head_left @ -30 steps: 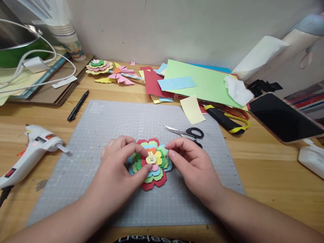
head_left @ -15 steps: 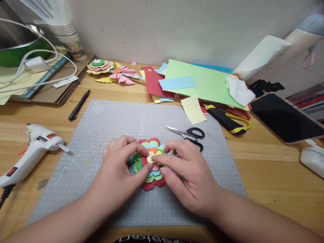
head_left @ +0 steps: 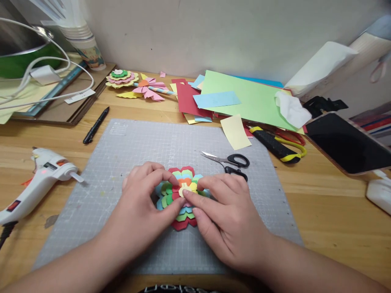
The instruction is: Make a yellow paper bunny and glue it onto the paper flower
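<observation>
A layered paper flower (head_left: 184, 223) with red, green, blue, orange and yellow petals lies on the grey cutting mat (head_left: 146, 142). At its middle is a pale yellow round paper piece (head_left: 182, 190). My left hand (head_left: 149, 203) steadies the flower from the left, its thumb and index finger curled around the centre. With its index fingertip, my right hand (head_left: 227, 215) presses on the pale piece; its thumb and other fingers stay apart, resting by the right petals. Black-handled scissors (head_left: 227, 159) lie open just beyond the right hand.
A white glue gun (head_left: 39, 183) lies at the left, near a black pen (head_left: 96, 125). Behind the mat are a finished paper flower (head_left: 122, 77) and coloured paper sheets (head_left: 250, 97). A yellow-black cutter (head_left: 275, 146) and a phone (head_left: 351, 140) lie at the right.
My right index finger now lies flatter on the flower's pale centre, and the left index fingertip has drawn slightly back from it. The view has shifted slightly.
</observation>
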`<state>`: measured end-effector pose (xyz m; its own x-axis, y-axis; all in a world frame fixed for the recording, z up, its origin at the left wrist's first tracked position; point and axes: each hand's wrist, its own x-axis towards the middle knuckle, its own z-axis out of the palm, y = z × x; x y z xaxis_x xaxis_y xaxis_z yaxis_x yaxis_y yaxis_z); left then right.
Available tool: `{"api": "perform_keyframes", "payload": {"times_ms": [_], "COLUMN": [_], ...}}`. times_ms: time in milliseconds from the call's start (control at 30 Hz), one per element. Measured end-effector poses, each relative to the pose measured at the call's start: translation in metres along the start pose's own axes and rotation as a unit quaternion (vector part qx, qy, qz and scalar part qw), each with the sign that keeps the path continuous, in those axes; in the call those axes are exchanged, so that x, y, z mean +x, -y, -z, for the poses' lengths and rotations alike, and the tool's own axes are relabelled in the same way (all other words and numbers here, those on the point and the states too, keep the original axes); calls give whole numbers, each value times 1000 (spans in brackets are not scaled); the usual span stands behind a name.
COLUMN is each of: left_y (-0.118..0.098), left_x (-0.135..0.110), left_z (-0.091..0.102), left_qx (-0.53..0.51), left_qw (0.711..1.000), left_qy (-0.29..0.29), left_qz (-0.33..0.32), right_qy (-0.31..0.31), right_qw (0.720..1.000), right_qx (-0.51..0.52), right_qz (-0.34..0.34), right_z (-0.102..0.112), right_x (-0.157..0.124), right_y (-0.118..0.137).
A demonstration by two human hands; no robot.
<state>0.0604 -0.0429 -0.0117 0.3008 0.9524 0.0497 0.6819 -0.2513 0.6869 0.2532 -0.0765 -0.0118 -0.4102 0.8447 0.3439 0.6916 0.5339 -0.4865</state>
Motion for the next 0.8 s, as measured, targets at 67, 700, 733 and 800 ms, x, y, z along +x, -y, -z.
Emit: {"api": "perform_keyframes", "payload": {"times_ms": [67,700,733,800], "left_y": [1,-1,-1,0], "left_x": [0,-1,-1,-1], "left_z": [3,3,3,2], "left_qx": [2,47,49,52], "left_qw": [1000,998,998,998], "left_qy": [-1,7,7,9], "left_qz": [0,-33,-33,-30], "right_qy": [-1,-36,-36,-33], "right_qw": [1000,998,998,997], "right_qx": [-8,8,10,18], "right_qz": [3,-42,-51,-66], "right_z": [0,-2,-2,-4], "right_x": [0,1,1,1], "right_y": [2,-2,-3,-4]}}
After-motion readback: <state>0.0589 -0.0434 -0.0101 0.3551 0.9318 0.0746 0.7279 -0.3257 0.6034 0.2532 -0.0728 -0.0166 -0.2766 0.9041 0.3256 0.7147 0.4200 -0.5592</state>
